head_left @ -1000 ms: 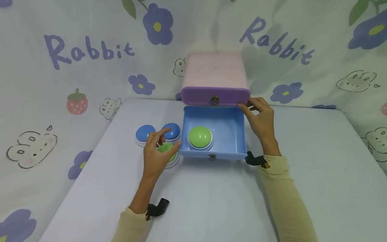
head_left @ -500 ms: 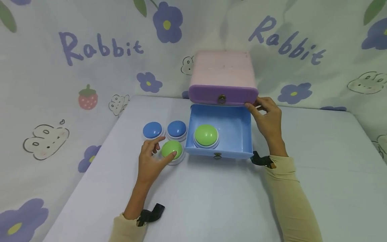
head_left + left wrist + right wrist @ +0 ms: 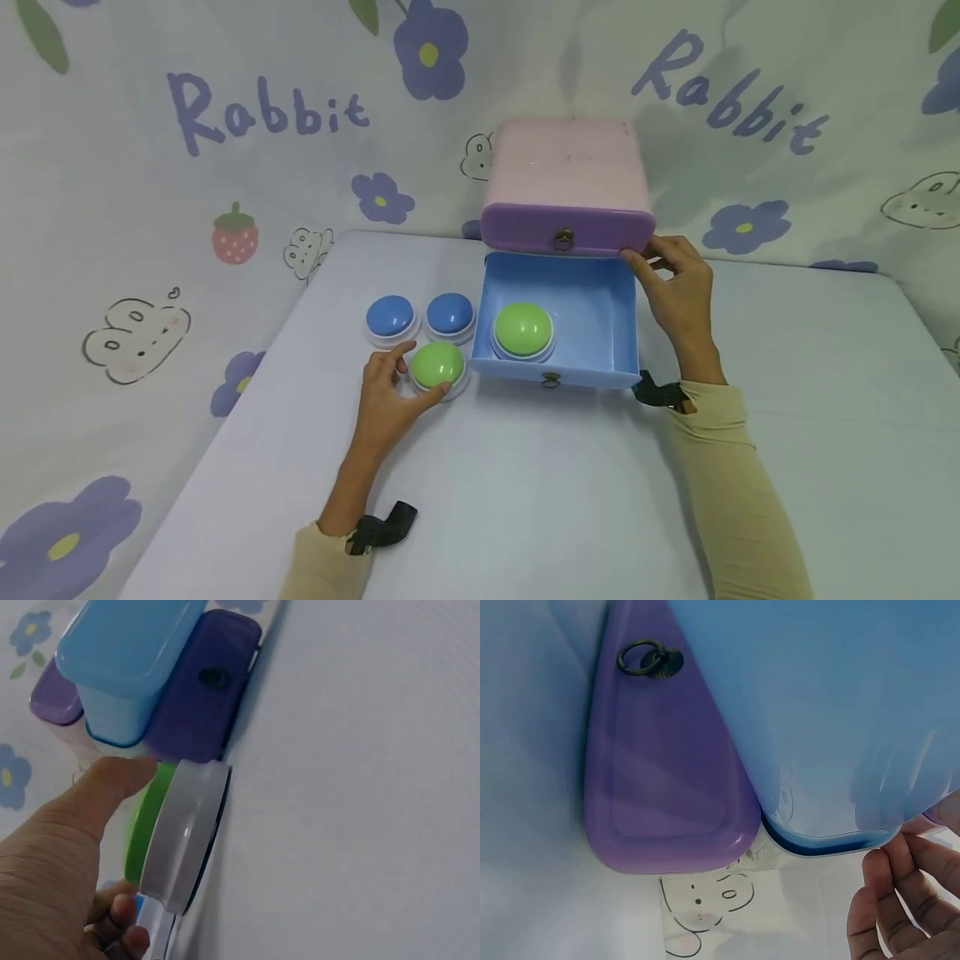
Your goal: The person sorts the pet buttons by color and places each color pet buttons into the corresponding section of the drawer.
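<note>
In the head view my left hand [image 3: 384,408] holds a green dome push button [image 3: 437,364] with a white base, thumb at its front edge and fingertips at its left side. The left wrist view shows the thumb against the green dome [image 3: 150,825]. My right hand [image 3: 684,292] grips the right side of a small drawer cabinet [image 3: 566,167], thumb at the lower corner of its purple top front. The cabinet's blue drawer [image 3: 596,329] is pulled out, and a second green push button [image 3: 522,327] sits at its left front.
Two blue push buttons [image 3: 390,315] stand on the white table behind my left hand, left of the drawer. Below the blue drawer is a purple drawer front [image 3: 667,780] with a ring pull. A patterned cloth [image 3: 285,183] hangs behind the cabinet.
My left hand has drawn back from the drawer's left edge and closed around the green button on the table. My right hand keeps its place on the cabinet. The head view has shifted slightly.
</note>
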`<state>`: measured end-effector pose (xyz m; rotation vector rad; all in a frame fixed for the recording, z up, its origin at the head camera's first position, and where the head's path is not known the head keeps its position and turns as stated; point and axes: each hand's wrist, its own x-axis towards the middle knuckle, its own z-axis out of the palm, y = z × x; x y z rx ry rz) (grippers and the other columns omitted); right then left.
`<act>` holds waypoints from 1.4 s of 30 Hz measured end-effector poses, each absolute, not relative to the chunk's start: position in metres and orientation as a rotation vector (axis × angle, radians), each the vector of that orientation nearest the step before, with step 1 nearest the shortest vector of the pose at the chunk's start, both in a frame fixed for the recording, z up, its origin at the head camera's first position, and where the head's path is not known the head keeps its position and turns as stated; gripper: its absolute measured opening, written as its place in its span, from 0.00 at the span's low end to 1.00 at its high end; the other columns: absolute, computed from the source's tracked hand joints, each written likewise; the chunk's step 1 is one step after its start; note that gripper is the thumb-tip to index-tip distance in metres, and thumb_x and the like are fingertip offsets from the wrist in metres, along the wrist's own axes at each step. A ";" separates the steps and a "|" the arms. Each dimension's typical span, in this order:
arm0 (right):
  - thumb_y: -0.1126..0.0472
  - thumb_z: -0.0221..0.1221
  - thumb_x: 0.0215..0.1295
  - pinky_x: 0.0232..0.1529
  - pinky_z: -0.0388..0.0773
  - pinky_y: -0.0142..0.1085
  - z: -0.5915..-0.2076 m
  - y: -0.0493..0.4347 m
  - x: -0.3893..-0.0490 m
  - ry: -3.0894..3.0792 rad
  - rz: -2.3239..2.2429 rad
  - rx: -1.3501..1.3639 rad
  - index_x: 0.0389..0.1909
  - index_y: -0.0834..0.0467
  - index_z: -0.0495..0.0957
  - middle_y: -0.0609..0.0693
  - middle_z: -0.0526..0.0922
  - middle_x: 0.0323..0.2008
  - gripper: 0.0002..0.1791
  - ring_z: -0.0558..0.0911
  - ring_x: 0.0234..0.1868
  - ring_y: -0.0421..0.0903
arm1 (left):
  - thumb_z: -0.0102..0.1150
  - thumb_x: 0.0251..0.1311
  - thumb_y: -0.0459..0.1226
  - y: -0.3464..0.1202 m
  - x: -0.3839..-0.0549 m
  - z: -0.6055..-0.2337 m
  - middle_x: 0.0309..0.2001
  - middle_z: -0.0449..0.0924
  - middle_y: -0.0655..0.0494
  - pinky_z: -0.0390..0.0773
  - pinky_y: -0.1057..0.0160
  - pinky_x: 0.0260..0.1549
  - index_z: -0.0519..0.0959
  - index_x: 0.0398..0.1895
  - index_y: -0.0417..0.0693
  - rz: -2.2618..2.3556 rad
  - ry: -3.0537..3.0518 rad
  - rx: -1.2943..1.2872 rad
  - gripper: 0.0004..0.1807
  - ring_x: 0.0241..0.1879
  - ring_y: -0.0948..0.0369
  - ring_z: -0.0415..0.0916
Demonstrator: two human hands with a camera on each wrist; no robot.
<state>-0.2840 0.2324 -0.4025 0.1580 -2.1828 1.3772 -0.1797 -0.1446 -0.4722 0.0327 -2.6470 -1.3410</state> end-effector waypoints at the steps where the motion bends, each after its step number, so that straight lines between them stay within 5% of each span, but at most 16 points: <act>1: 0.56 0.70 0.63 0.48 0.73 0.32 -0.402 0.233 -0.283 -2.183 1.377 0.154 0.55 0.59 0.84 0.53 0.81 0.44 0.21 0.77 0.45 0.43 | 0.82 0.43 0.46 -0.144 -0.181 -0.473 0.43 0.62 0.48 0.62 0.56 0.46 0.71 0.67 0.45 -1.334 -2.653 0.028 0.46 0.47 0.54 0.58; 15: 0.55 0.69 0.63 0.49 0.73 0.31 -0.406 0.240 -0.285 -2.168 1.363 0.136 0.56 0.60 0.83 0.53 0.81 0.44 0.22 0.76 0.46 0.40 | 0.83 0.38 0.46 -0.140 -0.183 -0.472 0.46 0.66 0.47 0.64 0.53 0.46 0.73 0.63 0.41 -1.134 -2.702 -0.062 0.46 0.49 0.51 0.62; 22: 0.63 0.69 0.63 0.49 0.74 0.36 -0.396 0.234 -0.279 -2.139 1.390 0.150 0.55 0.64 0.83 0.58 0.81 0.45 0.20 0.76 0.46 0.47 | 0.83 0.37 0.46 -0.140 -0.181 -0.465 0.47 0.65 0.49 0.61 0.53 0.46 0.73 0.63 0.41 -1.151 -2.685 -0.084 0.46 0.49 0.52 0.61; 28: 0.57 0.70 0.63 0.49 0.73 0.33 -0.404 0.238 -0.285 -2.156 1.385 0.167 0.56 0.57 0.84 0.52 0.81 0.44 0.21 0.77 0.45 0.43 | 0.82 0.39 0.41 -0.150 -0.180 -0.456 0.43 0.63 0.47 0.62 0.54 0.44 0.73 0.63 0.41 -1.169 -2.598 -0.040 0.44 0.45 0.52 0.62; 42: 0.56 0.69 0.64 0.51 0.74 0.40 -0.407 0.237 -0.288 -2.179 1.373 0.192 0.58 0.58 0.82 0.54 0.81 0.46 0.23 0.78 0.48 0.47 | 0.81 0.42 0.37 -0.132 -0.175 -0.408 0.42 0.64 0.49 0.62 0.53 0.46 0.74 0.65 0.41 -1.323 -2.443 -0.118 0.42 0.46 0.59 0.60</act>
